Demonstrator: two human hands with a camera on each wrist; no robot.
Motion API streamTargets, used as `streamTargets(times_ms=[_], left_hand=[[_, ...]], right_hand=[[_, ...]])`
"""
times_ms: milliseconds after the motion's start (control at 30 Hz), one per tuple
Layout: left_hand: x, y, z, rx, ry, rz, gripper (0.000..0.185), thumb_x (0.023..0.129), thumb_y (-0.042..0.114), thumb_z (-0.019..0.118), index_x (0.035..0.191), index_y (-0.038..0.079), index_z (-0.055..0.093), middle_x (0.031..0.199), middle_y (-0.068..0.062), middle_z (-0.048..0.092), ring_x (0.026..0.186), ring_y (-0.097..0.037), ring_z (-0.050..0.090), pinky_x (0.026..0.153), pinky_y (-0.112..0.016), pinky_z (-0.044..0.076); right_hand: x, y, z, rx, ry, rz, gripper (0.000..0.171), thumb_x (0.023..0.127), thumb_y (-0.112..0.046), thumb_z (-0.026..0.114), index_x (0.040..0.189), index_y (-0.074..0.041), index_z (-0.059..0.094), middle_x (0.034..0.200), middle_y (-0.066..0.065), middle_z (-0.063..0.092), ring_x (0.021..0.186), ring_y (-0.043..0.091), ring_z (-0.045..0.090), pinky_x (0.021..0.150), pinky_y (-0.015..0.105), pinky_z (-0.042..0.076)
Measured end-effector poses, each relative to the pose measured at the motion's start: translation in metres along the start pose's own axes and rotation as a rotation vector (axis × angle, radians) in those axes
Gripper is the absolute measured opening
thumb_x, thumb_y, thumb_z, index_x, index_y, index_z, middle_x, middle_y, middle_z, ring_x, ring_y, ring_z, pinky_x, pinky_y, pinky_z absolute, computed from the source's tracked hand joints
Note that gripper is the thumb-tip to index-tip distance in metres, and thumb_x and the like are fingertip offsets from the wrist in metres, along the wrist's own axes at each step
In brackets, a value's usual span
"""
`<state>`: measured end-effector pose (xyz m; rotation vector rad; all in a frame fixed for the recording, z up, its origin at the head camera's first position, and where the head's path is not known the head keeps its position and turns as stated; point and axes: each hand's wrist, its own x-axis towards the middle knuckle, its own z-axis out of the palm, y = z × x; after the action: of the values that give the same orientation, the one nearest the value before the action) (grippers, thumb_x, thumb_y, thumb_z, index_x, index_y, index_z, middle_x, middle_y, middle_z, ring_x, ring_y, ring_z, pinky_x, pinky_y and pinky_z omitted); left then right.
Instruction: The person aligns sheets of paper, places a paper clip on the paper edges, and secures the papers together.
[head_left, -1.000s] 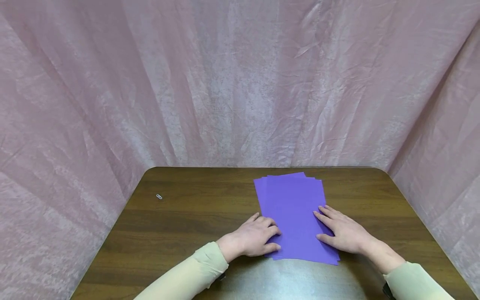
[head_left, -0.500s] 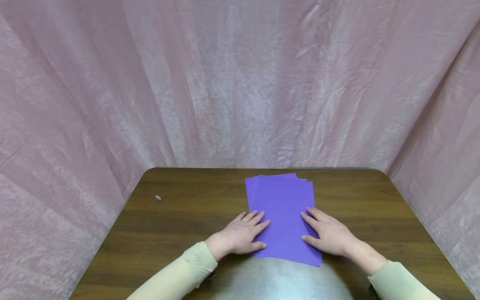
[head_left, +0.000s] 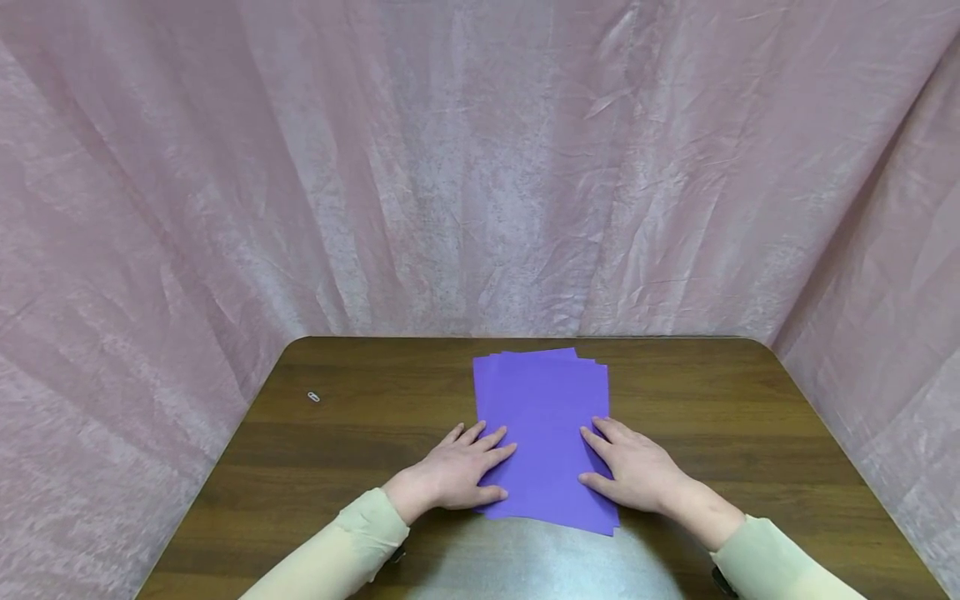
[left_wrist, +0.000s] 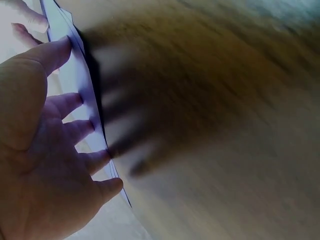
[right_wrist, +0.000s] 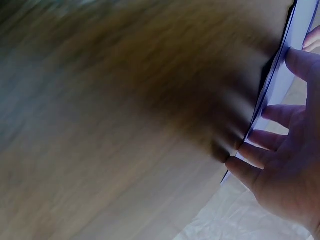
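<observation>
Several purple sheets of paper [head_left: 542, 417] lie in a loose, slightly fanned stack on the table, their corners offset at the far and near ends. My left hand [head_left: 459, 468] rests on the left edge of the stack with spread, straight fingers. On the right edge lies my right hand [head_left: 632, 468], its fingers extended and their tips on the top sheet. In the left wrist view, the fingertips of the left hand [left_wrist: 55, 145] touch the paper along its edge. The right wrist view shows the right hand [right_wrist: 285, 145] touching the opposite edge in the same way.
A small paper clip [head_left: 313, 397] lies far left on the brown wooden table [head_left: 360, 425]. Pink velvety curtains [head_left: 465, 167] hang behind the table and along its sides. Light reflects off the table's near middle.
The stack of purple sheets has slid left across the table, both hands moving with it. The left hand's fingers have straightened and spread. The paper clip stays on the table.
</observation>
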<state>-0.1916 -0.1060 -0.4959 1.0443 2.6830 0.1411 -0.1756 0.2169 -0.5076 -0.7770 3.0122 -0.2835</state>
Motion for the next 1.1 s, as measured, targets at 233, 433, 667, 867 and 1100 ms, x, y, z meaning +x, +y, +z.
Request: streamTargets(times_ms=[233,433,667,867,1100], left_hand=[[-0.007,-0.013,-0.001,-0.026,-0.005,0.01,0.071,0.098,0.057,0.06,0.159,0.027,0.039,0.167,-0.003,0.027,0.153,-0.035,0.02,0.12,-0.062,0.017],[-0.012,-0.02,-0.001,-0.06,0.0,0.023,0.071,0.098,0.054,0.062,0.159,0.025,0.041,0.167,-0.004,0.028,0.154,-0.035,0.019,0.12,-0.062,0.017],[-0.014,-0.023,-0.002,-0.073,0.004,0.024,0.071,0.097,0.053,0.064,0.158,0.024,0.043,0.167,-0.005,0.028,0.154,-0.035,0.019,0.12,-0.063,0.017],[-0.013,-0.024,-0.002,-0.079,-0.002,0.026,0.071,0.096,0.051,0.065,0.157,0.023,0.044,0.167,-0.005,0.028,0.154,-0.035,0.019,0.12,-0.063,0.017],[-0.014,-0.02,-0.001,-0.077,-0.009,0.026,0.071,0.097,0.051,0.065,0.158,0.024,0.042,0.167,-0.005,0.027,0.154,-0.035,0.018,0.12,-0.062,0.017]], right_hand=[[0.006,-0.012,0.004,-0.011,-0.009,0.01,0.076,0.094,-0.054,0.066,0.149,-0.003,0.052,0.153,0.024,0.045,0.142,0.044,0.041,0.109,0.06,0.039],[0.008,-0.02,0.007,-0.011,0.001,0.01,0.077,0.093,-0.055,0.067,0.147,-0.003,0.054,0.15,0.024,0.047,0.14,0.045,0.043,0.108,0.061,0.04],[0.009,-0.024,0.006,-0.027,-0.004,0.02,0.076,0.093,-0.056,0.067,0.147,-0.003,0.055,0.15,0.024,0.048,0.139,0.044,0.044,0.108,0.06,0.039],[0.008,-0.026,0.005,-0.029,0.006,0.021,0.076,0.093,-0.056,0.067,0.147,-0.003,0.055,0.149,0.024,0.048,0.138,0.044,0.044,0.107,0.06,0.04],[0.003,-0.026,0.006,-0.029,0.022,0.01,0.076,0.093,-0.057,0.066,0.146,-0.004,0.056,0.149,0.023,0.049,0.138,0.043,0.045,0.106,0.06,0.042]])
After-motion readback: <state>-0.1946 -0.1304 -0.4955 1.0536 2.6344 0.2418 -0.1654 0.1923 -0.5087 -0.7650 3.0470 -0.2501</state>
